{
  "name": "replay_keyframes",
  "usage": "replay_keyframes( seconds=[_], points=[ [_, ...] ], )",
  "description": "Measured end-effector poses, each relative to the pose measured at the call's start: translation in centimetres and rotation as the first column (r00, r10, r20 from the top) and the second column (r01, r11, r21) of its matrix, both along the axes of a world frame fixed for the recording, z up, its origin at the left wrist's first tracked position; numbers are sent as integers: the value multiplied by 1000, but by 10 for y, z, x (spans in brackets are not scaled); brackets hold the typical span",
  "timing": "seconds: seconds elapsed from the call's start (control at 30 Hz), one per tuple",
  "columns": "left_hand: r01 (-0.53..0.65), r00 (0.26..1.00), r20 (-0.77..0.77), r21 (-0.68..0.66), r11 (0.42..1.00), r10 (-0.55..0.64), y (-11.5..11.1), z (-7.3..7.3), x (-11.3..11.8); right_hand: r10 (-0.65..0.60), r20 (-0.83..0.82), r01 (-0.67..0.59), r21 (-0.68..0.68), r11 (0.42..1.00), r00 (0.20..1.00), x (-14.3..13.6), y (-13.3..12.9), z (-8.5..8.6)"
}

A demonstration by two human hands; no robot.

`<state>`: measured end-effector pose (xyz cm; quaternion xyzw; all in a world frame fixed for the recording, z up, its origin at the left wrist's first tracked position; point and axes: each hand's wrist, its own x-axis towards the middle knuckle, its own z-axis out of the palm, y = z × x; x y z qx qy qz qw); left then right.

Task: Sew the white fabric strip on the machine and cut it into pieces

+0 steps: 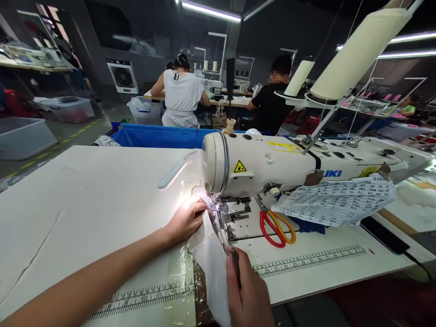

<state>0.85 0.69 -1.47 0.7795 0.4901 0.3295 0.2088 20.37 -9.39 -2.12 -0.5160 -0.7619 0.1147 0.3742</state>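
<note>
A sewing machine (252,159) stands on the white table, its lamp lighting the needle area. White fabric (213,268) runs from beneath the needle down over the table's front edge. Just left of the presser foot, my left hand (187,220) is closed with its fingertips pinching the fabric near the needle. My right hand (250,290) is closed around a slim, dark metal tool (235,268), its tip toward the machine's metal guide; its exact kind is unclear. The fabric passes beside and partly under the right fingers.
Scissors (277,229) with red and orange handles lie right of the needle. A sheet of handwritten paper (337,200) hangs off the machine, with a black phone (384,234) beyond. Thread cones (361,52) stand above. Behind are a blue cloth bin (156,135) and two seated people.
</note>
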Motion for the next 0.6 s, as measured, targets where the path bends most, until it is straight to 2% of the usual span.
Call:
replay_keyframes(
  seconds=[0.07,0.13,0.33,0.6],
  points=[
    [44,981,191,-110,993,-22,1,0,-1,-15,87,11,42,999,996,4,10,1],
    [64,966,258,-167,984,-19,2,1,-2,-42,143,28,96,995,989,3,18,3],
    [77,958,287,-220,972,-11,4,2,-2,-100,203,60,196,979,974,-9,27,3],
    [79,955,296,-265,961,3,3,4,-1,-96,190,61,183,981,977,-10,30,3]
  ],
)
